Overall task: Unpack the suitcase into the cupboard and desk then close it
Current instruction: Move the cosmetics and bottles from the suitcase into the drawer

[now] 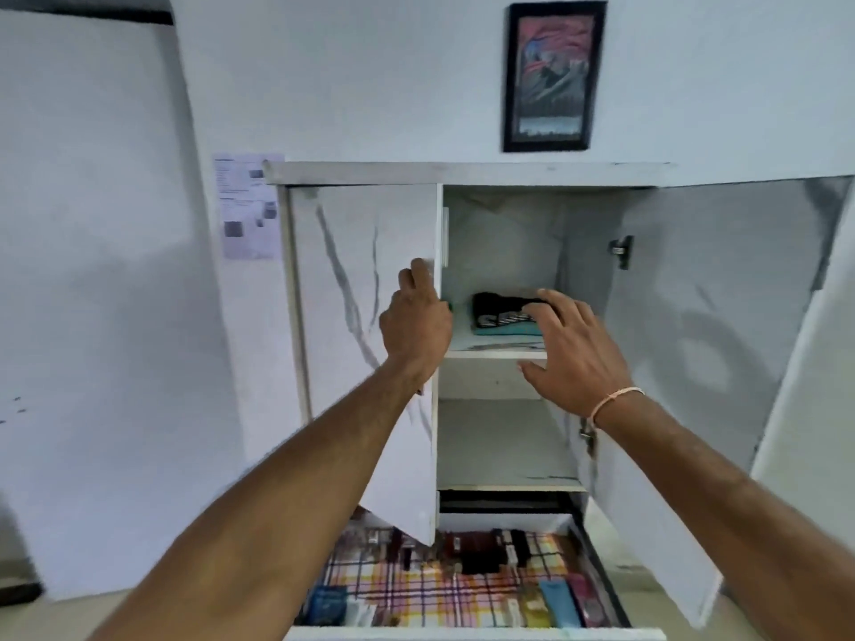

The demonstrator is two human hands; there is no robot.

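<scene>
Two hands: left hand (416,323) grips cupboard door (365,316); right hand (576,349) spread.

A framed picture (553,76) (dark-bordered) and paper notice (247,208) hang on the wall.

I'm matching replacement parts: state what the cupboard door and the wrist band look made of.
Cupboard door: looks like laminated board in a white marble print; grey veins run across a flat, smooth face. The left hand grips its edge. Wrist band: seems a thin pale thread or cord, tied round the right wrist; too small to be sure.
</scene>
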